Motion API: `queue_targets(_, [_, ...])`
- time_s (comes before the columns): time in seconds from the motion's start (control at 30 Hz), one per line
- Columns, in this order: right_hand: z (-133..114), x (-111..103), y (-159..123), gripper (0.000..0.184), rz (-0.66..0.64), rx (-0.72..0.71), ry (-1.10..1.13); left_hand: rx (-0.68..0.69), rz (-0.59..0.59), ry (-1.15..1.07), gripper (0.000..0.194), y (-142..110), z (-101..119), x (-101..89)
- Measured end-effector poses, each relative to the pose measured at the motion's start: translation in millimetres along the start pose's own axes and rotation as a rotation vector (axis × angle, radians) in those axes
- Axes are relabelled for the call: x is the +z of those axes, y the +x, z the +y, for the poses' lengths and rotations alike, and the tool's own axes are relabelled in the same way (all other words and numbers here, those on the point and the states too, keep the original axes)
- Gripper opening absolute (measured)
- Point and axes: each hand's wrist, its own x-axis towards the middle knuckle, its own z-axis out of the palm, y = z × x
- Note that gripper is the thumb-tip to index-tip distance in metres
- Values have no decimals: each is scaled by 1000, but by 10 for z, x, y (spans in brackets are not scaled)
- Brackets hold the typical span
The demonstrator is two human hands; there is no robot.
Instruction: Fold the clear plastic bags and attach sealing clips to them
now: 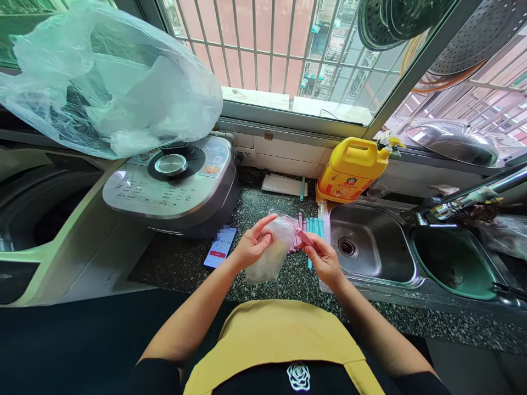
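Pink clip (304,237), pinched in the right hand (326,263) just left of the sink (373,241), slants lengthwise toward the plastic bag (269,260) that the left hand (252,246) grips farther from that sink.

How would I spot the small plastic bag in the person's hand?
Start at the steel sink and look left along the speckled counter. There, the left hand holds the small, cloudy plastic bag. Unlike the big, bulging bag at the picture's upper left, it is hand-held.
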Motion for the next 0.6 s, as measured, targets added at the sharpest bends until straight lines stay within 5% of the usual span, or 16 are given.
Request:
queue_targets(0.1, [-19,-10,9,24,22,-15,-58,0,65,20,44,8,-56,2])
queue_targets(0.3, [-45,-83,33,30,27,-21,-38,-111,390,233,25,67,-132,-67])
queue_targets(0.47, [-47,13,63,35,-66,-101,-22,-138,161,169,37,130,-91,39])
queue_targets(0.6, [-3,126,68,31,161,-149,57,-175,164,70,47,153,-81,109])
